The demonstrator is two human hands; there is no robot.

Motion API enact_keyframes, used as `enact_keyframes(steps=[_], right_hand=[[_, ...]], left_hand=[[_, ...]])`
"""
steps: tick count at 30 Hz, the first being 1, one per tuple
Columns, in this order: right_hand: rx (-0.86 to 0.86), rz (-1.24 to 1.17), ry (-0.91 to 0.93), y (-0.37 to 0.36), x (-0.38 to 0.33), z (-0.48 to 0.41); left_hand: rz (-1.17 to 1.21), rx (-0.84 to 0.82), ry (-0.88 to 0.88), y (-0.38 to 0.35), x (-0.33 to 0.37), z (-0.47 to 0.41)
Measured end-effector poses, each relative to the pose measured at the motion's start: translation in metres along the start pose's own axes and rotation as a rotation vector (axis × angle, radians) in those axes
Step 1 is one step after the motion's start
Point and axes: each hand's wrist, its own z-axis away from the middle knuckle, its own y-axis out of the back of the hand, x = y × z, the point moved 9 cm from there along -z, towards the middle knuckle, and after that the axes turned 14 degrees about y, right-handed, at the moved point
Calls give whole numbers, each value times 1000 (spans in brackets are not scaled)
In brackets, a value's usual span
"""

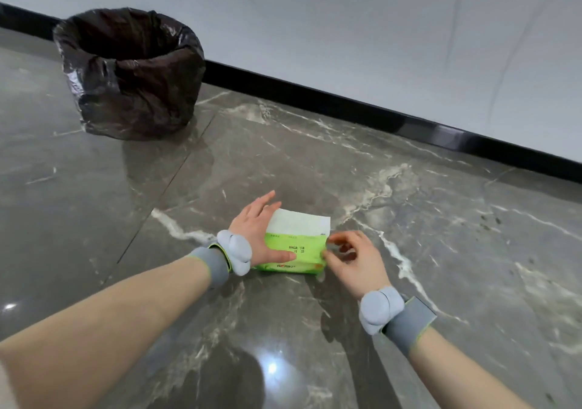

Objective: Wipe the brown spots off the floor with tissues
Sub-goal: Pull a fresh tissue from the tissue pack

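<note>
Both hands are down at the tissue pack (pixel 296 241), which lies on the floor (pixel 315 163) between them. Well beyond my left hand and off to its left stands the bin (pixel 132 75) with its dark liner, and I can't see anything in it from this angle.

My left hand (pixel 255 232) braces the pack's left end. Its fingers are straight along the side and its thumb lies flat across the green top, so it is pressing rather than gripping. White paper shows along the pack's far side.

My right hand (pixel 352 260) is curled at the pack's right end, thumb and forefinger pinching at the wrapper there. I can't tell whether a sheet has started to come out.

Further to the right of that hand, well apart from the pack, the brown spots (pixel 491 219) sit as small dark specks on the marble.

As I judge it, the job has barely begun. I have no loose tissue in hand, and the spots look untouched. I have yet to pull a sheet free, reach right and rub the specks away, and probably drop the used tissue in the bin.
</note>
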Motion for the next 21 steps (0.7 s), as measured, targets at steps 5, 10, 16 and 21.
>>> enact_keyframes(steps=[5,10,16,21], right_hand=[[-1,172,-10,-19,-25,-37],[-170,377,14,-52,-38,-42],[-76,117,172,-45,-61,-41],[59,-284,-18,-14,-58,-39]], left_hand=[[-114,16,-9,-13,-2,-6],[-90,46,-93,-9,3,4],[-43,113,6,-10,-8,2],[26,80,50,-10,-16,-4]])
